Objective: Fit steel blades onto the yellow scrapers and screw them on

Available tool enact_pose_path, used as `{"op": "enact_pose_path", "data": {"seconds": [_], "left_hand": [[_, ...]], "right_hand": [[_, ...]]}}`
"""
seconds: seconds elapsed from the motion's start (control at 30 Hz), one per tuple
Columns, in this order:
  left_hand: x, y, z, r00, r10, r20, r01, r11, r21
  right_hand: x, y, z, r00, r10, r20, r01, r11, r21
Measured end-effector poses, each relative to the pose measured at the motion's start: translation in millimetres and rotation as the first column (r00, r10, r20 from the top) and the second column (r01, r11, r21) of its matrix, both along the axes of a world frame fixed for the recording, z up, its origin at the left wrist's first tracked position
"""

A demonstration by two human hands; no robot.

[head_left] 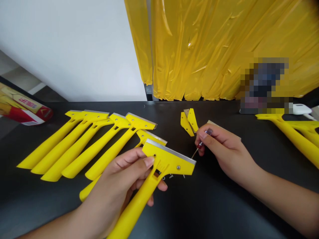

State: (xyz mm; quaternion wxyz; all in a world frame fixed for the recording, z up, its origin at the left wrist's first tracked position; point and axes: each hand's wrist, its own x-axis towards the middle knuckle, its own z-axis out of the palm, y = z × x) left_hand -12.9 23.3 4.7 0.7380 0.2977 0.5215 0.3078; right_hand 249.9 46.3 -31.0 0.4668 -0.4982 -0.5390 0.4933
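My left hand [124, 181] grips a yellow scraper [169, 162] just below its head, thumb beside the left hole. A metal blade runs along the scraper's top edge, and a screw sits in the right hole; the left hole looks dark. In my right hand [224, 142] is a small screwdriver [205, 137] with a clear and red handle, pinched between thumb and fingers. Its thin shaft points down-left, its tip close to the blade's right end. Several loose screws [170, 176] lie on the dark table behind the scraper.
Several yellow scrapers [82, 146] lie in a row at the left, and more scrapers [296, 132] at the right. Loose yellow plates [189, 122] rest mid-table. A flat blade-like strip [235, 133] lies behind my right hand. A printed package [22, 103] stands far left; a white case [301, 109] sits far right.
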Motion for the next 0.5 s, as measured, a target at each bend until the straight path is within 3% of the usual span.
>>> {"op": "enact_pose_path", "data": {"seconds": [0.5], "left_hand": [[1.0, 0.4, -0.5, 1.0, 0.021, 0.004, -0.021, 0.999, 0.025]], "right_hand": [[-0.8, 1.4, 1.4, 1.0, -0.011, -0.021, 0.011, 1.0, -0.018]]}}
